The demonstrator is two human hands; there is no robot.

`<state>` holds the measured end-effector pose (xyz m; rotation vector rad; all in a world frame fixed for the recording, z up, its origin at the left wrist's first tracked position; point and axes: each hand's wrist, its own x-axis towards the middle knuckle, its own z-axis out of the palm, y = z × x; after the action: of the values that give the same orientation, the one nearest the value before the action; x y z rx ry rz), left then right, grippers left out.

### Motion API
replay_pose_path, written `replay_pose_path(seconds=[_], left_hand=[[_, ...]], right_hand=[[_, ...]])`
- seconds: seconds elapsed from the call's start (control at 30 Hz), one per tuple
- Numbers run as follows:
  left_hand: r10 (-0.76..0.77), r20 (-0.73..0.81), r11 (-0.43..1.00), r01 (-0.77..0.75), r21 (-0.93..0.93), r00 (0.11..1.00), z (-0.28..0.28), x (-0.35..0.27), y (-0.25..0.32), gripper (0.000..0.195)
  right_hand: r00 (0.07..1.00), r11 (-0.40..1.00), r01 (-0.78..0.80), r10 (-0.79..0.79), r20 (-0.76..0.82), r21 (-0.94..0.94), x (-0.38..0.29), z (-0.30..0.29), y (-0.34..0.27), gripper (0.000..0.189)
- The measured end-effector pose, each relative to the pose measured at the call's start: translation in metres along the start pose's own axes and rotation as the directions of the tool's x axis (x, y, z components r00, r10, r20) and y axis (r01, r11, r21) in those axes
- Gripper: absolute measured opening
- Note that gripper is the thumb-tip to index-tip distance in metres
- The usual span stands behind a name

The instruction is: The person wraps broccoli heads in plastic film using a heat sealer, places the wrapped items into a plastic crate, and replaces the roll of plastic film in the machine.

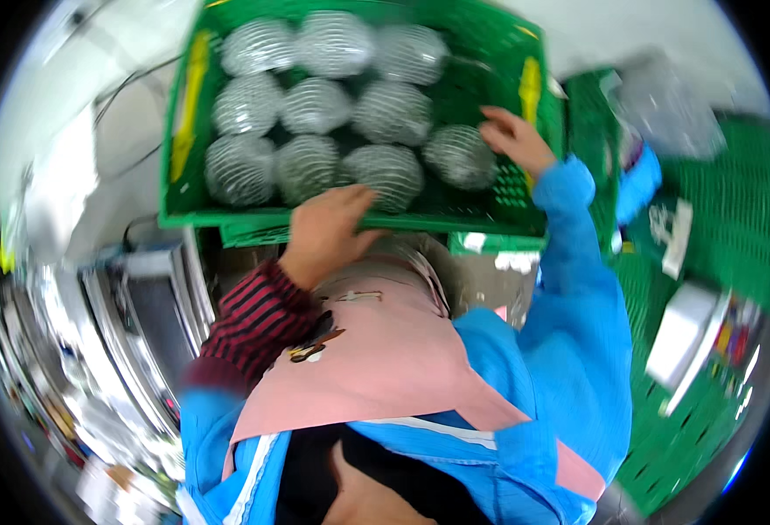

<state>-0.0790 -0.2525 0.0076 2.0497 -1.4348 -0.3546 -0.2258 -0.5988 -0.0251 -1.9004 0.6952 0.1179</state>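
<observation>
Before me is a green plastic crate (358, 220) with rows of round, ribbed, shiny packs (316, 105); what is inside their wrapping I cannot tell. At the right end of the front row sits one pack (460, 157), with my right hand (519, 141) at its right side. The fingertips meet or nearly meet its edge, and thumb and forefinger are spread. My left hand (331, 226) hovers at the crate's front rim, thumb apart from the fingers, beside another front-row pack (385, 177). Nothing shows in its grasp.
Yellow handles (191, 105) mark the crate's ends. To the right are more green crates (719, 203), a clear plastic bag (667, 108) and a white box (683, 335). At left, a dark cable (122, 85) hangs over grey-framed equipment (152, 315).
</observation>
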Motion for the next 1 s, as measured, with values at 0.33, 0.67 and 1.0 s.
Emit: replay_pose_path(seconds=[0.33,0.67,1.0], left_hand=[[-0.431,-0.515,0.756,-0.015,-0.654,0.741,-0.026,-0.113,-0.027,0.019],[-0.366,-0.419,0.356,0.291,-0.888,-0.831,0.027,-0.451,0.002,0.031],[0.120,-0.280,-0.414,0.208,-0.886,-0.952,0.063,-0.735,0.061,0.139]], right_hand=[[0.795,0.662,0.052,0.426,0.433,-0.748,0.135,0.017,0.087,0.078],[0.811,0.536,-0.268,0.575,0.114,-0.801,0.098,0.104,-0.019,0.041],[0.893,0.900,0.434,-0.424,0.153,-0.042,0.144,0.267,-0.239,0.036]])
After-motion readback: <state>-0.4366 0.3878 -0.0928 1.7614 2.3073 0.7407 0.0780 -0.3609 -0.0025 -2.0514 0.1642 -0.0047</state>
